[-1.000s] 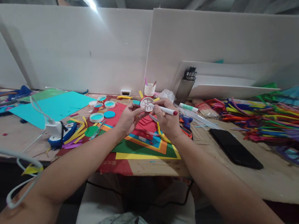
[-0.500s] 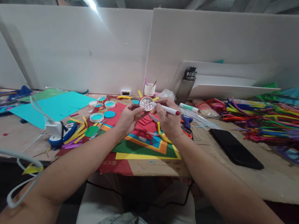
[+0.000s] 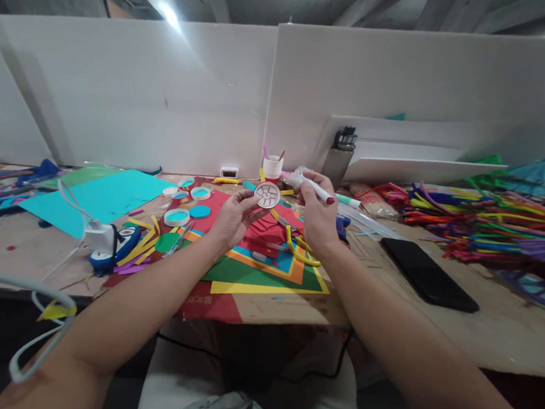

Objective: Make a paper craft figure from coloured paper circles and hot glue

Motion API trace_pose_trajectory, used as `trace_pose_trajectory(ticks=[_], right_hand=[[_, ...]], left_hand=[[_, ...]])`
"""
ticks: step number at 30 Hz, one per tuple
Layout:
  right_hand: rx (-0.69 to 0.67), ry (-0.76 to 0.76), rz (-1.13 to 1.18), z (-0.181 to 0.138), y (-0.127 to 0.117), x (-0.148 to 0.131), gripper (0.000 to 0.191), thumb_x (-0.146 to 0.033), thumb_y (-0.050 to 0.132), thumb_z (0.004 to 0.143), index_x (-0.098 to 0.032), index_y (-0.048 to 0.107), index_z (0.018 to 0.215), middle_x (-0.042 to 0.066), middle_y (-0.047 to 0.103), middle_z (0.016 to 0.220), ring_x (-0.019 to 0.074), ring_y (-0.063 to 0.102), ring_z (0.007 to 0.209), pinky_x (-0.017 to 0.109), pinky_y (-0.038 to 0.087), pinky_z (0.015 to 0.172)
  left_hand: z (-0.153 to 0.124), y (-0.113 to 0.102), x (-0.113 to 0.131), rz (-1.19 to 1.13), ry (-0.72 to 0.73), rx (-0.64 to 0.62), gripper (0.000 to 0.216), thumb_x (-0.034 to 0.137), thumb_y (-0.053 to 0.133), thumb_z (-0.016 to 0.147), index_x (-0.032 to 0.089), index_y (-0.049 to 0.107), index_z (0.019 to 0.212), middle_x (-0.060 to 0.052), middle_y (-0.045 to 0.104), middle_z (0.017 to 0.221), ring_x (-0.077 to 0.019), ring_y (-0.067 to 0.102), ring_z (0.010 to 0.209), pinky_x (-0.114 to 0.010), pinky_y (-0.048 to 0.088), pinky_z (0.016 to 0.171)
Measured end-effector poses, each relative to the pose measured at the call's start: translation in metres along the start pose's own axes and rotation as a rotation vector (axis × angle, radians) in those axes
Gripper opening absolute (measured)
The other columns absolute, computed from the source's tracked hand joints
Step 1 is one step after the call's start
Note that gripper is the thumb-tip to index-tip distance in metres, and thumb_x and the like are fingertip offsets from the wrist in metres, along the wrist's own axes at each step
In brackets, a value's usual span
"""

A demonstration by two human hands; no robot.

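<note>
Between the fingers of my left hand (image 3: 236,221) is a small white disc (image 3: 267,195) with dark red lines drawn on its face, tilted toward me. My right hand (image 3: 319,216) is closed around a white marker (image 3: 317,190) with a red end, held apart from the disc on its right. Red paper pieces (image 3: 261,230) lie below both hands, on top of stacked coloured sheets (image 3: 260,276). Yellow-handled scissors (image 3: 301,250) rest beside my right wrist.
Round lids with turquoise inserts (image 3: 177,216) stand left of my hands. A paper cup (image 3: 273,166) holds pens at the back. To the right are a bottle (image 3: 340,156), a green-and-white marker (image 3: 349,201), a black phone (image 3: 428,273) and many pipe cleaners (image 3: 477,223).
My right hand has drawn the marker away from the disc, to the right. The disc stays in my left hand, slightly lower and turned more toward me.
</note>
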State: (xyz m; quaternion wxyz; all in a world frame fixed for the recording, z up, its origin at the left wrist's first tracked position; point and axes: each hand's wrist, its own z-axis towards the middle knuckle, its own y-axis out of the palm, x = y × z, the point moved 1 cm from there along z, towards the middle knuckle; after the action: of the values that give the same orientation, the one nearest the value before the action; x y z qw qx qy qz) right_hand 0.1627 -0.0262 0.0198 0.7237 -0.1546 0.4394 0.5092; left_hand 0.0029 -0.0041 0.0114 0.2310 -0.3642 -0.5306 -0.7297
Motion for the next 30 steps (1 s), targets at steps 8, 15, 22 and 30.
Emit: trace_pose_trajectory(ticks=[8, 15, 22, 30], right_hand=[[-0.253, 0.114, -0.125, -0.002, 0.003, 0.004, 0.033, -0.043, 0.063, 0.077, -0.019, 0.063, 0.1, 0.002, 0.066, 0.089, 0.0156, 0.06, 0.082, 0.03, 0.047, 0.076], [-0.328, 0.334, 0.091, -0.005, 0.009, 0.014, 0.039, -0.039, 0.077, 0.064, -0.019, 0.062, 0.095, 0.002, 0.069, 0.089, 0.0147, 0.063, 0.079, 0.031, 0.051, 0.077], [-0.21, 0.458, 0.213, -0.007, 0.011, 0.016, 0.04, -0.031, 0.08, 0.057, -0.02, 0.061, 0.089, -0.003, 0.066, 0.074, 0.0104, 0.06, 0.062, 0.023, 0.046, 0.056], [-0.156, 0.418, 0.178, -0.002, 0.008, 0.013, 0.036, -0.036, 0.076, 0.061, -0.021, 0.06, 0.089, -0.004, 0.064, 0.072, 0.0088, 0.056, 0.061, 0.021, 0.043, 0.055]], left_hand=[[0.007, -0.007, -0.002, 0.167, -0.033, 0.012, 0.022, 0.021, 0.073, 0.073, 0.014, 0.06, 0.09, -0.004, 0.065, 0.082, -0.0109, 0.061, 0.068, -0.021, 0.048, 0.055], [0.012, -0.014, -0.004, 0.19, -0.003, 0.026, 0.029, 0.028, 0.078, 0.069, 0.014, 0.061, 0.089, -0.004, 0.067, 0.084, -0.0103, 0.062, 0.068, -0.02, 0.047, 0.054], [0.012, -0.014, -0.008, 0.064, -0.095, -0.038, 0.027, 0.033, 0.077, 0.071, 0.013, 0.062, 0.081, -0.002, 0.066, 0.075, -0.0086, 0.06, 0.063, -0.019, 0.045, 0.053], [0.01, -0.01, -0.003, 0.089, -0.073, 0.002, 0.021, 0.02, 0.08, 0.067, 0.01, 0.062, 0.073, 0.0, 0.062, 0.064, -0.0063, 0.055, 0.053, -0.018, 0.045, 0.051]])
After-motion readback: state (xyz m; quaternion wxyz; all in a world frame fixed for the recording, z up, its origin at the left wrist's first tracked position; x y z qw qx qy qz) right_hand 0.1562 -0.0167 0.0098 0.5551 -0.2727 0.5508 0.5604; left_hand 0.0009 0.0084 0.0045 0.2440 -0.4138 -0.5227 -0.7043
